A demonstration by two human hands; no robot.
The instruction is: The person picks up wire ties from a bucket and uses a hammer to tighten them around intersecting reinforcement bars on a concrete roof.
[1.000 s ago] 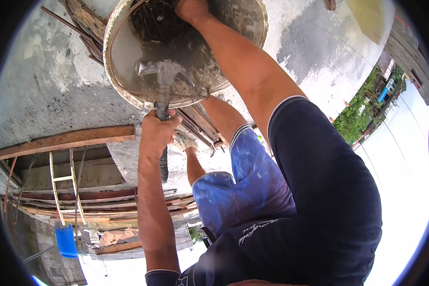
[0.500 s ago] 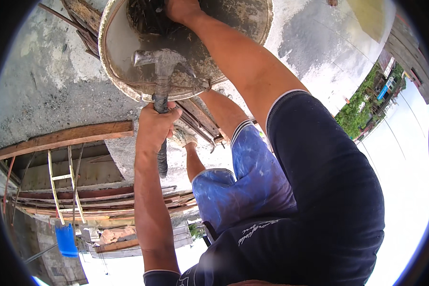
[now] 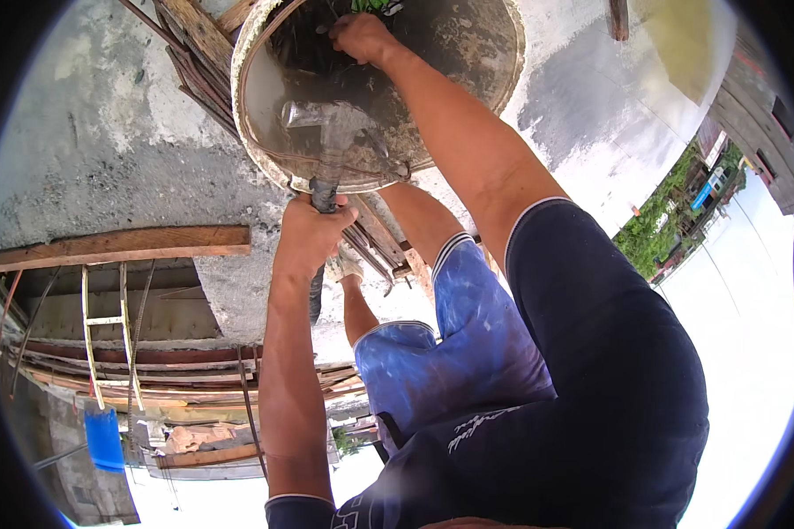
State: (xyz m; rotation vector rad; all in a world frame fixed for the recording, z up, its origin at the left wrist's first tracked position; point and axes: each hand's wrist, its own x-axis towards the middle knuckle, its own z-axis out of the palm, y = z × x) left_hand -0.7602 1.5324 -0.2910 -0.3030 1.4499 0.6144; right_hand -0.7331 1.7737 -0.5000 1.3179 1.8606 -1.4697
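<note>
hammer (image 3: 326, 132) in left grip (image 3: 309, 234), over bucket (image 3: 476, 70) | planks (image 3: 194, 44) left of bucket | ladder (image 3: 106, 321) farther left

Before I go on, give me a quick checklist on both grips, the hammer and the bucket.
1. Left grip closed around the hammer's handle: ok.
2. Hammer head apart from the right grip: ok, a gap shows between them.
3. What the right grip holds, if anything: cannot tell, too dark and small.
4. Whole bucket in view: not ok, the picture's upper edge cuts it off.
5. Bucket steady: cannot tell.
</note>
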